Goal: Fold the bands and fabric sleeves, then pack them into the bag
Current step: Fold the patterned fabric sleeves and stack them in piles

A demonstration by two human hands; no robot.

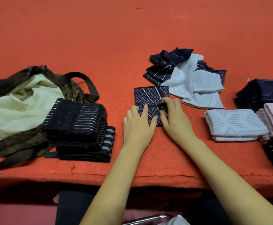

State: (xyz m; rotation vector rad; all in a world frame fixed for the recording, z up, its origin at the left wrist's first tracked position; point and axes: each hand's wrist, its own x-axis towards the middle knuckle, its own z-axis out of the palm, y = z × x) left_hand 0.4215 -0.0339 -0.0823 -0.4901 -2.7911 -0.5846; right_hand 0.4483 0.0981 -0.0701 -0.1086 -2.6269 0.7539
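I work from a single view: a wide-angle camera worn on the person's head, facing forward and steeply down onto the red surface [100, 46]. The surface's near edge crosses low in frame, with the lap [70, 208] below it at 6 o'clock. The camera sits close: the left hand [138, 122] and right hand [173, 117] meet on a fabric sleeve [150, 96] near centre. The bag [10, 143] lies at 9 o'clock, folded stacks [235, 124] at 3 o'clock.
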